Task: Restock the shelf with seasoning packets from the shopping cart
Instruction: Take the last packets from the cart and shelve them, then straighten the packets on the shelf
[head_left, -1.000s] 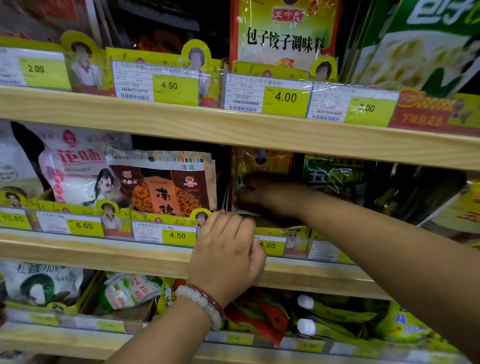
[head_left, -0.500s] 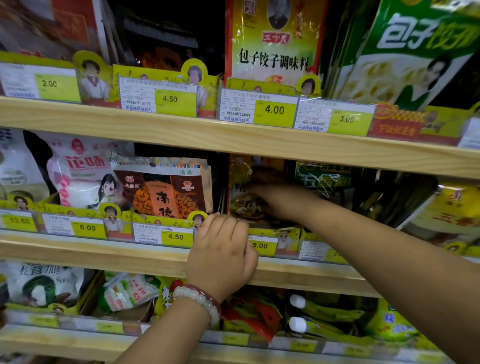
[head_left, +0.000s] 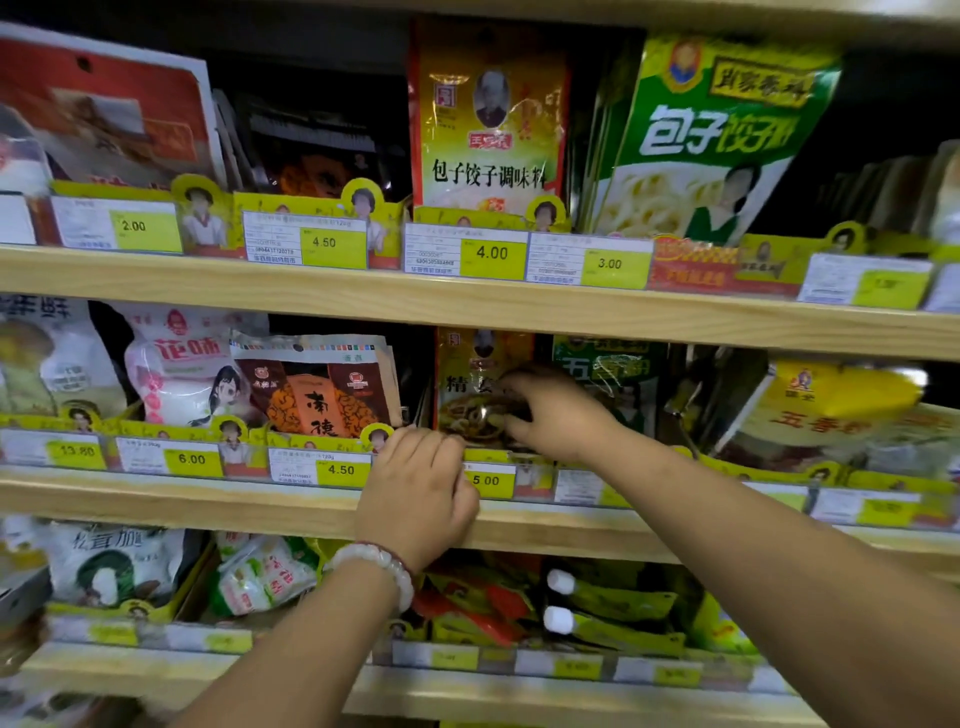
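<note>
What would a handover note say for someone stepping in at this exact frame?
Right hand: grips the yellow seasoning packet on the middle shelf, above the 5.00 tag.
Left hand: fingers curled over the shelf's front rail beside that slot.
Done: packet is in its slot, upright.
Left: let go, fetch more. The cart is out of view, so the remaining stock is unknown.

Two bare forearms show, with no sleeve on either up to the picture's near edge. The left hand (head_left: 415, 493) has a bracelet (head_left: 382, 569) round its wrist, a single string of smooth, round, pale whitish beads, glossy and faintly translucent, with a thin dark red band lying close along its far side. The right hand (head_left: 558, 410) and its wrist show no ring, watch or band. Nails are short and unpainted where visible.
</note>
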